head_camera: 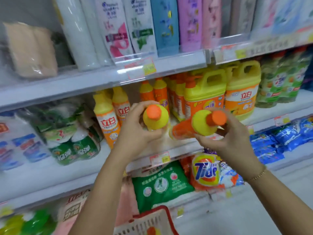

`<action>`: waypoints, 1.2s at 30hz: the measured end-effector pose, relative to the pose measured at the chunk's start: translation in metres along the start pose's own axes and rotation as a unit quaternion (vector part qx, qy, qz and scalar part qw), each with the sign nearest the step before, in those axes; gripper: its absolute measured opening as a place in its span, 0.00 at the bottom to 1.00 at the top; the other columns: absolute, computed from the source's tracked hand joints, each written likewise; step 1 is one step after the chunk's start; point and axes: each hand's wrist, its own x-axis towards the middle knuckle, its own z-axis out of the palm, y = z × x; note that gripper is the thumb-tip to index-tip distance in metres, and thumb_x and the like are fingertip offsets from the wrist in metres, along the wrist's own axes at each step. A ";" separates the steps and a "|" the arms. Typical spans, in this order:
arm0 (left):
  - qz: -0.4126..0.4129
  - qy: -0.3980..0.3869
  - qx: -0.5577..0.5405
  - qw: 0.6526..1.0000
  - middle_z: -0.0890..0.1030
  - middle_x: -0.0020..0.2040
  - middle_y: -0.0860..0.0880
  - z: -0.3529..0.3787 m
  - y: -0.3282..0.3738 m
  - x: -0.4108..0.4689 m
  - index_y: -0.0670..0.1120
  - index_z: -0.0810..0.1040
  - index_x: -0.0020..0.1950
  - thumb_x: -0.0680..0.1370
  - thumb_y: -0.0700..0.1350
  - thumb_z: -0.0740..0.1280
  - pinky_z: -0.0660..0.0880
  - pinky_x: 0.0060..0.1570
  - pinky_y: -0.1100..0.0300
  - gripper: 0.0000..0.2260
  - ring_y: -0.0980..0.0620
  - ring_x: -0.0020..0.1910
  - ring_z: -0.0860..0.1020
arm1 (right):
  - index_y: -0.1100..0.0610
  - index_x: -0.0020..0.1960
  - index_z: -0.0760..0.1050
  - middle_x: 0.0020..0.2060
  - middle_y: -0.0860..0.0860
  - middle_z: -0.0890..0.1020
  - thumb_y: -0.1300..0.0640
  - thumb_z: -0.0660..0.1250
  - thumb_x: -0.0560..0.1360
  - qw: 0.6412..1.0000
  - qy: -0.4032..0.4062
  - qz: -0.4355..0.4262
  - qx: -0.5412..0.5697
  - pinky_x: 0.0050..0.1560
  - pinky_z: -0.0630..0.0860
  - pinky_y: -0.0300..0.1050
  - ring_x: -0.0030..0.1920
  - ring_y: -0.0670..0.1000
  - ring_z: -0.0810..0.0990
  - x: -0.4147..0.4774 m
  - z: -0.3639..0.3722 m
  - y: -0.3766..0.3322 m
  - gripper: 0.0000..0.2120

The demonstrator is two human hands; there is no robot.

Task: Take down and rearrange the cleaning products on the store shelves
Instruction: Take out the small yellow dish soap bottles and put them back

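My left hand (pixel 135 131) grips a yellow dish-soap bottle with an orange cap (pixel 155 118), cap end toward me, in front of the middle shelf. My right hand (pixel 232 138) grips a second yellow and orange bottle (pixel 199 126), tilted with its cap pointing right. Both bottles are off the shelf, close together. Two like bottles (pixel 108 119) still stand on the middle shelf (pixel 169 146) to the left, and more stand behind.
Big yellow jugs (pixel 240 92) stand at the right of the middle shelf, green refill packs (pixel 74 141) at the left. Shampoo bottles (pixel 166 24) line the upper shelf. Tide bags (pixel 205 170) lie on the lower shelf. A red-rimmed basket (pixel 152 221) sits below my arms.
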 end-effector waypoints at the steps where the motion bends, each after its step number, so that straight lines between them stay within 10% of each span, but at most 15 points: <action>1: -0.017 0.003 0.008 1.000 0.77 0.56 0.48 -0.001 -0.007 0.010 0.60 0.76 0.55 0.57 0.44 0.73 0.76 0.56 0.58 0.27 0.58 0.53 0.77 | 0.43 0.54 0.72 0.46 0.38 0.79 0.54 0.79 0.61 1.000 -0.013 -0.013 -0.019 0.47 0.75 0.32 0.49 0.39 0.78 0.013 0.008 -0.002 0.26; 5: -0.058 0.000 0.021 0.998 0.79 0.57 0.48 -0.001 -0.036 0.042 0.69 0.75 0.53 0.54 0.50 0.74 0.75 0.60 0.46 0.29 0.50 0.56 0.79 | 0.46 0.55 0.72 0.46 0.38 0.78 0.50 0.76 0.59 0.996 -0.055 -0.025 -0.070 0.45 0.69 0.24 0.45 0.34 0.76 0.054 0.031 0.007 0.27; 9: -0.097 -0.022 -0.040 0.994 0.80 0.57 0.54 0.001 -0.054 0.060 0.60 0.74 0.57 0.65 0.33 0.77 0.74 0.61 0.54 0.29 0.53 0.58 0.78 | 0.51 0.59 0.75 0.42 0.36 0.78 0.62 0.78 0.63 0.993 -0.081 -0.005 -0.088 0.42 0.68 0.21 0.42 0.26 0.75 0.080 0.039 0.024 0.27; 14: -0.119 -0.020 -0.146 0.982 0.77 0.64 0.48 0.012 -0.075 0.077 0.52 0.70 0.62 0.67 0.35 0.75 0.75 0.57 0.64 0.29 0.53 0.61 0.76 | 0.54 0.62 0.76 0.46 0.46 0.84 0.58 0.77 0.65 0.989 -0.126 0.025 -0.077 0.48 0.78 0.40 0.46 0.44 0.81 0.112 0.049 0.040 0.26; 19: -0.170 -0.002 -0.170 0.971 0.76 0.66 0.48 0.032 -0.098 0.076 0.48 0.68 0.70 0.63 0.44 0.80 0.76 0.59 0.56 0.38 0.52 0.62 0.77 | 0.55 0.58 0.70 0.47 0.45 0.81 0.61 0.73 0.70 0.991 -0.101 0.077 -0.035 0.45 0.73 0.25 0.44 0.35 0.77 0.123 0.066 0.056 0.20; 23: -0.210 -0.010 -0.135 0.968 0.81 0.55 0.54 0.048 -0.111 0.056 0.56 0.71 0.60 0.67 0.41 0.78 0.78 0.48 0.64 0.27 0.64 0.48 0.80 | 0.56 0.66 0.68 0.56 0.53 0.81 0.60 0.74 0.69 0.986 -0.104 0.109 -0.076 0.57 0.77 0.50 0.54 0.50 0.80 0.100 0.080 0.085 0.28; 31: -0.253 0.053 -0.032 0.965 0.77 0.48 0.57 0.070 -0.133 0.026 0.51 0.69 0.57 0.68 0.41 0.77 0.70 0.40 0.73 0.24 0.64 0.43 0.76 | 0.58 0.60 0.74 0.53 0.53 0.82 0.54 0.73 0.70 0.948 -0.153 0.201 -0.193 0.51 0.72 0.40 0.53 0.53 0.79 0.063 0.098 0.122 0.21; 36: -0.261 0.085 -0.025 0.961 0.79 0.54 0.51 0.068 -0.140 0.034 0.46 0.71 0.67 0.71 0.43 0.76 0.78 0.54 0.55 0.27 0.53 0.50 0.78 | 0.59 0.63 0.73 0.58 0.54 0.80 0.59 0.71 0.72 0.944 -0.156 0.202 -0.211 0.54 0.70 0.40 0.57 0.55 0.78 0.074 0.111 0.121 0.21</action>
